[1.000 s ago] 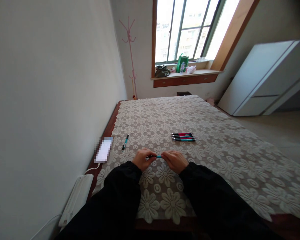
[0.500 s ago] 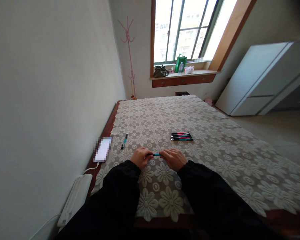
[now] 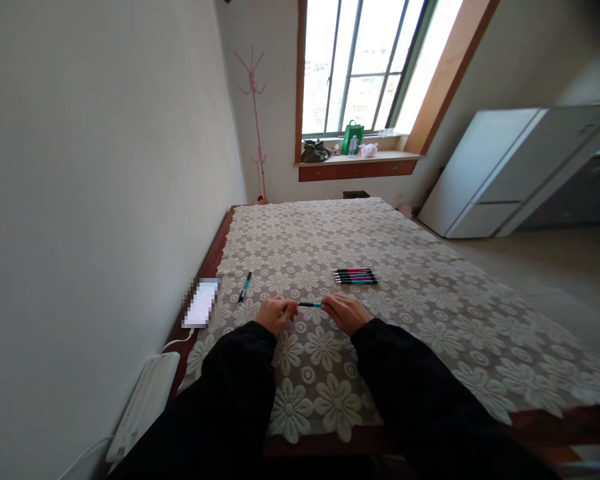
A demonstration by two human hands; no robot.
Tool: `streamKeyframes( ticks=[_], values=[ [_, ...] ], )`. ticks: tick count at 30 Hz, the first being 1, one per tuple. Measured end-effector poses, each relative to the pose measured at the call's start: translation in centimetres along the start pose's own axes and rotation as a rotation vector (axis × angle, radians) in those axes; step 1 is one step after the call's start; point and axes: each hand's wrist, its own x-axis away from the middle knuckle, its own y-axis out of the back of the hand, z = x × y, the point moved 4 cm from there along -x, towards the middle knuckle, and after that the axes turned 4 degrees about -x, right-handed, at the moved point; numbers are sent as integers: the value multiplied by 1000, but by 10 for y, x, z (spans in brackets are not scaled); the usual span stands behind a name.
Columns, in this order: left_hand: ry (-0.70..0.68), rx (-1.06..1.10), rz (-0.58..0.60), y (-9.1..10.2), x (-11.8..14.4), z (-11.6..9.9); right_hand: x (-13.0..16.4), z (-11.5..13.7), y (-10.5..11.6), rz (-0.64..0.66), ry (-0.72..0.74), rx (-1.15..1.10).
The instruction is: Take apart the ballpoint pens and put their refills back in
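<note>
My left hand [image 3: 275, 313] and my right hand [image 3: 346, 312] each pinch one end of a teal and black pen [image 3: 311, 305], held level just above the lace tablecloth [image 3: 405, 313]. The hands are slightly apart, with the pen's middle showing between them. A single teal pen [image 3: 245, 287] lies to the left of my left hand. A neat row of several pens [image 3: 355, 276], red, black and teal, lies beyond my right hand. Black sleeves cover both of my arms.
A phone [image 3: 201, 303] with a white cable lies at the table's left edge, next to the white wall. A white device [image 3: 143, 405] sits below it on the left. A white cabinet [image 3: 500, 173], a window sill with bags [image 3: 353, 137] and a pink coat stand [image 3: 254, 120] are far off.
My hands have drawn a little apart, showing more of the pen between them. The view has tilted slightly, so everything sits a bit higher and further left.
</note>
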Motion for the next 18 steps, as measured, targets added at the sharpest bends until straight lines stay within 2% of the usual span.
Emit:
streamKeyframes(
  ticks=[4, 9, 14, 18],
  values=[
    [14, 60, 23, -1, 0, -2, -2, 10, 2, -36, 96, 85],
    [5, 79, 30, -2, -1, -1, -1, 13, 3, -17, 125, 132],
    [-128, -51, 14, -2, -1, -2, 1, 9, -2, 14, 59, -6],
    [-157, -191, -35, 1, -1, -4, -2, -5, -7, 126, -44, -143]
  ],
)
